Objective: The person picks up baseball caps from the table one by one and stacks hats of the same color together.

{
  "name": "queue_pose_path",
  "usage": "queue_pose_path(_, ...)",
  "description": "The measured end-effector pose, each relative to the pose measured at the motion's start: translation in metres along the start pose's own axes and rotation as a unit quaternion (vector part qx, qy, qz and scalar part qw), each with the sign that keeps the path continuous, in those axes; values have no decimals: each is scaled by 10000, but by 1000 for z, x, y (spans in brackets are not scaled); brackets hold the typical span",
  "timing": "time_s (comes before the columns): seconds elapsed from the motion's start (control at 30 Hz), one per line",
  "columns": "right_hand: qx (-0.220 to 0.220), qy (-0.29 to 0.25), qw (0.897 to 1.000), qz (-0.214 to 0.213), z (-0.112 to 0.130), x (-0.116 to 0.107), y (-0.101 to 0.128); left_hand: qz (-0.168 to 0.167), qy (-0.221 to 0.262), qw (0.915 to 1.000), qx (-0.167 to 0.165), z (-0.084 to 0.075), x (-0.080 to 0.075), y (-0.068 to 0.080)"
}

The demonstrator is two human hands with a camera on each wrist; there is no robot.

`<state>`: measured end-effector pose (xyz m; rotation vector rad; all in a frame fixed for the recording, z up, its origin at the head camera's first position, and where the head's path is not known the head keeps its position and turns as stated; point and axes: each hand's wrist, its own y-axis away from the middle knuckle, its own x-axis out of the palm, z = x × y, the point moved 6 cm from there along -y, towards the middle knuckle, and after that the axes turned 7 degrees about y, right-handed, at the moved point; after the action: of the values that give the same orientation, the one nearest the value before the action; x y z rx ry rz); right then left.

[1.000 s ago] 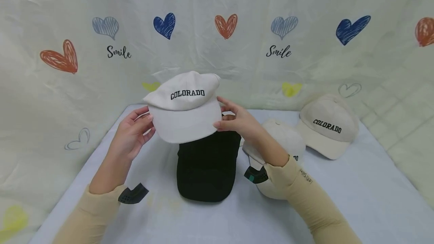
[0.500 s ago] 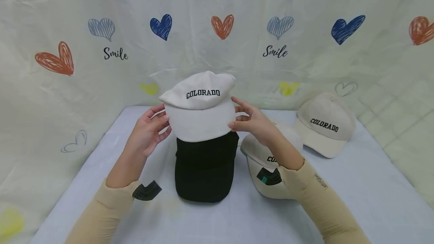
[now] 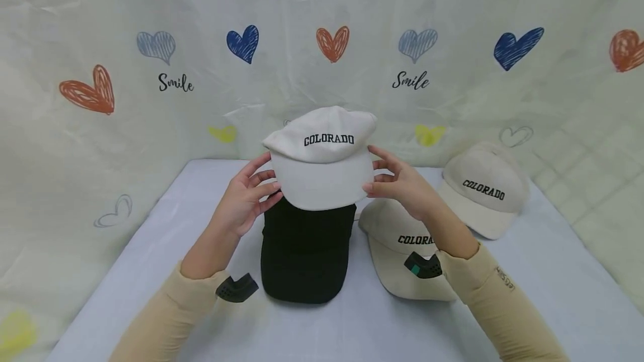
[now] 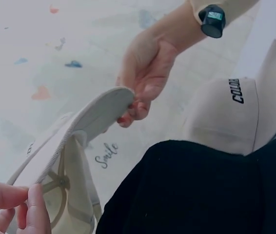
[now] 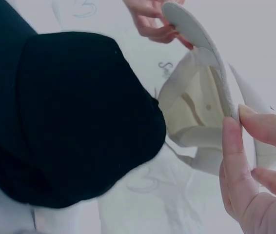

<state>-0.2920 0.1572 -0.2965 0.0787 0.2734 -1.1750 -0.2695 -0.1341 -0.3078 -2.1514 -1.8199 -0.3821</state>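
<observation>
Head view: the left hand and right hand pinch the two brim edges of a white COLORADO cap, holding it in the air just above the far part of the black cap that lies on the surface. Judging from this, the white cap is lifted and brought over the black one but not yet set down. Two more cream caps, the near cream cap and the far cream cap, lie to the right. Against the earlier frames, the held cap and both hands have shifted rightward.

Left wrist view: fingertips grip the brim edge beside the white cap's open underside.

Right wrist view: the right fingers pinch the brim, with the black cap below.
</observation>
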Motion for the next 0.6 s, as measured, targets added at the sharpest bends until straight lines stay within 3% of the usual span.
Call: queue_pose_path(0.6,349,482,9982,-26,-8,-56,17,83,176,9998,80,25,57,-20)
